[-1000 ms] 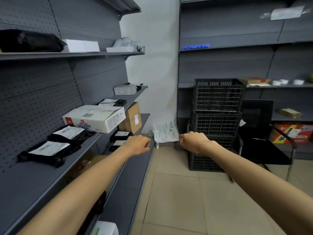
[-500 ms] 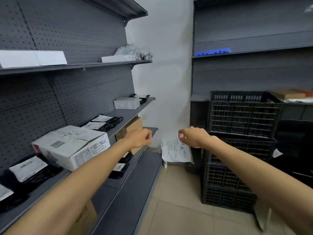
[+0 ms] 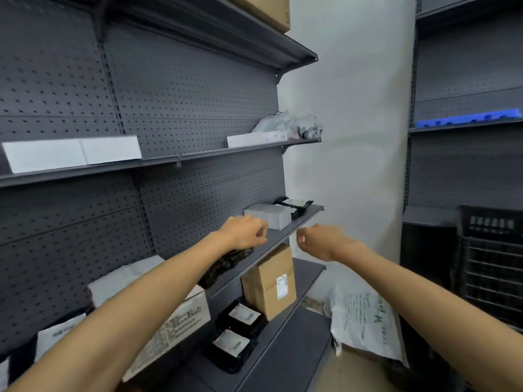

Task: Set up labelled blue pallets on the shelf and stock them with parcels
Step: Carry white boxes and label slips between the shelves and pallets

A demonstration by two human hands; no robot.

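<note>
A grey metal rack (image 3: pixel 175 114) with a perforated back panel fills the left of the frame, and its flat shelves run back toward a plain white wall (image 3: pixel 353 137). A second grey rack (image 3: pixel 467 171) stands at the right edge. Slatted black plastic crates (image 3: pixel 492 264) are stacked at the lower right.

A white carton (image 3: pixel 169 321) sits on the left rack at the lower left, and the dark print on its side is too blurred to read. A crinkled white mailer (image 3: pixel 365 321) leans on the floor at the lower centre; its green print is not legible. A brown box (image 3: pixel 268 284) stands upright on a low shelf at centre and carries a small white label that cannot be read.

The blue pallet (image 3: pixel 467 120), ribbed plastic, lies flat on the right rack's shelf at the upper right, well apart from both hands.

Two flat white boxes (image 3: pixel 73 152) lie side by side at the left on the upper shelf. Black bags (image 3: pixel 237 329) with white labels lie just in front of the brown box. A small grey box (image 3: pixel 268 216) rests on the middle shelf at centre. Crumpled grey bags (image 3: pixel 291 124) sit at the far end of the upper shelf.

The left hand (image 3: pixel 244 232) hovers over the middle shelf just beside the grey box, its fingers (image 3: pixel 261 230) clenched in a loose fist on nothing. The right hand (image 3: pixel 319 240) hangs off the shelf edge, motion-blurred, its fingers (image 3: pixel 304 237) half curled and released, apart from the thumb.
</note>
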